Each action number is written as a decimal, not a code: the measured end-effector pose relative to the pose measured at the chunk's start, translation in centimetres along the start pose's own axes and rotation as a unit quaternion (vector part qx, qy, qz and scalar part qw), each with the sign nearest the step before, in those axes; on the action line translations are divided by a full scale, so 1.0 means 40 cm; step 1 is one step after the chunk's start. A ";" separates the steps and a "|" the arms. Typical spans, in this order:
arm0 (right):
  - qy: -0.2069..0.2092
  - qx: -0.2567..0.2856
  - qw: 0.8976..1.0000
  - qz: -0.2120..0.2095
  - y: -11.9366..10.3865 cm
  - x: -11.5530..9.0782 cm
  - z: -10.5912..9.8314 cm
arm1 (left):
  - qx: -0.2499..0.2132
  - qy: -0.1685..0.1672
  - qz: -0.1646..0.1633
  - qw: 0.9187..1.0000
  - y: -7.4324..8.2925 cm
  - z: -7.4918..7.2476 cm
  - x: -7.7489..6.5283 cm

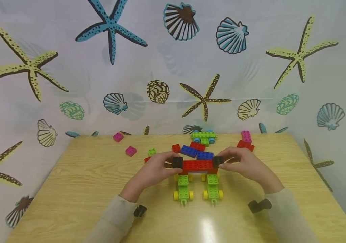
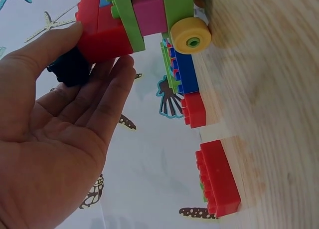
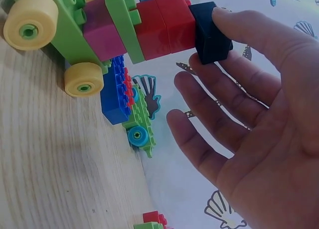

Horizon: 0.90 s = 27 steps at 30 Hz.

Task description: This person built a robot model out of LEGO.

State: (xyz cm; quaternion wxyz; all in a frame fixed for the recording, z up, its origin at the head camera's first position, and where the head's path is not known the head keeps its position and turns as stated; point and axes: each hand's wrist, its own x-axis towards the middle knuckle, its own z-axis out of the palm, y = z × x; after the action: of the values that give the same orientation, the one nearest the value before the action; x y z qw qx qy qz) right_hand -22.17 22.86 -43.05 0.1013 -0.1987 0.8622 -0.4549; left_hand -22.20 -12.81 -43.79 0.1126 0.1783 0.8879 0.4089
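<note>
A toy brick build stands before me, with a row of red bricks (image 1: 198, 164) across its top. Beneath are two light green wheeled bases, the left base (image 1: 183, 192) and the right base (image 1: 213, 191), with yellow wheels (image 3: 31, 22). A pink brick (image 2: 149, 12) sits between green plates. My left hand (image 1: 157, 168) pinches a black brick (image 2: 70, 68) at the row's left end, thumb reaching over the red brick. At the right end my right hand (image 1: 244, 165) pinches another black brick (image 3: 212, 33) between thumb and finger, the other fingers spread.
Behind the build lie blue bricks (image 1: 189, 151), red bricks and a green base with blue wheels (image 1: 204, 136). Pink bricks (image 1: 131, 151) lie at the back left. At the back right are a pink brick (image 1: 246, 136) and a red brick (image 1: 245, 145). A patterned cloth (image 1: 148, 67) hangs behind the table.
</note>
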 end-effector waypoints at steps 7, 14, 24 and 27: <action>-0.002 0.003 1.000 0.007 0.001 0.000 -0.002 | 0.008 -0.002 -0.004 1.000 0.007 0.000 0.001; -0.003 -0.004 1.000 0.011 -0.003 -0.001 -0.002 | 0.013 -0.005 0.005 1.000 0.006 -0.004 -0.002; 0.007 -0.004 1.000 0.004 -0.003 -0.003 -0.004 | 0.019 -0.010 0.019 1.000 -0.006 -0.015 -0.004; 0.020 -0.011 1.000 0.000 -0.003 -0.005 -0.012 | 0.021 -0.011 0.016 1.000 -0.006 -0.020 -0.005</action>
State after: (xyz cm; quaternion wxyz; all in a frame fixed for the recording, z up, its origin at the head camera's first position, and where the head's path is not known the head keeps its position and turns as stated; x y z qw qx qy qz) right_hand -22.14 23.24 -42.67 0.0820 -0.1911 0.8690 -0.4491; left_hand -22.35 -13.57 -43.45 0.1118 0.1996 0.8918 0.3903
